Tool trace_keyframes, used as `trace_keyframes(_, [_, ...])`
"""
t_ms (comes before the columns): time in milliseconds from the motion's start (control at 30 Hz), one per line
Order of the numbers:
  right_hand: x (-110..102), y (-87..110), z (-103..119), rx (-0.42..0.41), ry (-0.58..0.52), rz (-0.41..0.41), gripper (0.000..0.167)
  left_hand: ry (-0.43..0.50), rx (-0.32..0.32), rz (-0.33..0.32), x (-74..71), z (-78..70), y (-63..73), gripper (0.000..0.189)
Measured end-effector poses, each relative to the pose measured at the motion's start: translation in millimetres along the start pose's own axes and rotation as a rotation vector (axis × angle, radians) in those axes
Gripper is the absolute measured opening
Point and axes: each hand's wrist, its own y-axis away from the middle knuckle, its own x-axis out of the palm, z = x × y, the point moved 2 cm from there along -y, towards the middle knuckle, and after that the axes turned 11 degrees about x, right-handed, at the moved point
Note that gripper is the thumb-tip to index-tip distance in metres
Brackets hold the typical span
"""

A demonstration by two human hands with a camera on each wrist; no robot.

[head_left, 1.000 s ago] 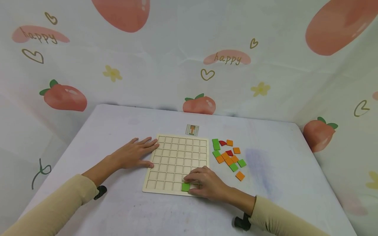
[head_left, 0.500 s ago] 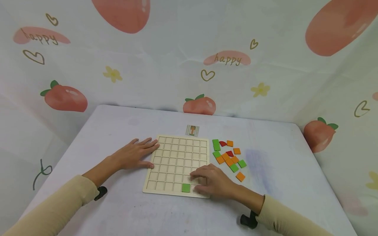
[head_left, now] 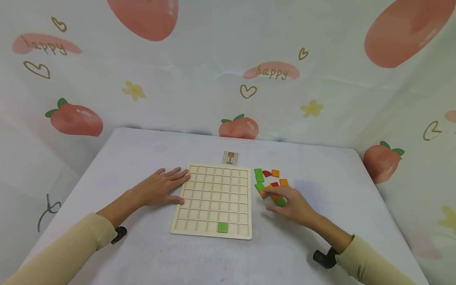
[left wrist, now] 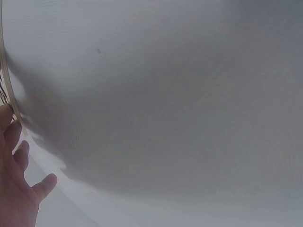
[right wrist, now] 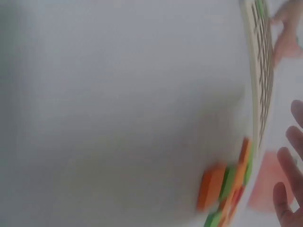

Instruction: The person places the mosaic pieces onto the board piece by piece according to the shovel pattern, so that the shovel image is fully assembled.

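Observation:
A pale wooden grid board [head_left: 210, 200] lies flat on the table, with one green square tile [head_left: 222, 227] set in its bottom row. My left hand [head_left: 160, 188] rests spread at the board's left edge, fingertips and thumb on the rim. Over the loose tiles to the right of the board hovers my right hand [head_left: 293, 206], thumb and fingers apart and nothing held between them. Beneath it, a green tile [head_left: 280, 202] and several orange tiles are partly covered. In the right wrist view the fingers [right wrist: 289, 161] stand apart from the blurred orange tile [right wrist: 211, 187].
A small picture card [head_left: 230, 158] with a gridded figure lies beyond the board. Red quarter-round pieces [head_left: 266, 173], orange squares [head_left: 275, 173] and green tiles [head_left: 259, 175] are scattered right of the board. A patterned cloth [head_left: 192, 99] hangs behind the table.
My right hand has drawn away from the green tile on the board and moved right and up, over the loose tiles. The green tile stays in its cell. My left hand keeps its place.

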Motion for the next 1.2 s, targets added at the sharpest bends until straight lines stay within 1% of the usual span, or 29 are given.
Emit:
trace_keyframes(267, [-26.0,16.4,-42.9,0.141,0.043,-0.020,0.057,0.000,-0.006,0.005,-0.9,-0.9,1.0,0.086])
trace_keyframes(367, [-31.8,22.9,-56.5,0.189,0.057,-0.027,0.059,0.004,-0.011,0.010,-1.4,-1.3,0.5,0.085])
trace_keyframes(467, [-34.4,27.7,-65.0,0.219,0.042,-0.017,0.059,0.004,-0.012,0.014,-1.8,-1.3,0.5,0.085])
trace_keyframes(600, [-34.1,32.2,-72.1,0.230,0.038,-0.010,0.054,0.008,-0.015,0.015,-2.1,-1.4,0.6,0.085])
trace_keyframes(700, [-32.5,33.8,-74.9,0.222,0.038,-0.021,0.051,0.014,-0.019,0.019,-1.7,-1.7,0.6,0.085])
trace_keyframes(933, [-29.8,31.2,-77.5,0.208,0.056,-0.068,0.049,0.020,-0.020,0.017,-0.4,-1.6,-0.2,0.086])
trace_keyframes(1200, [-27.5,28.8,-77.5,0.212,0.069,-0.084,0.047,0.028,-0.020,0.013,-1.4,-1.8,0.6,0.085])
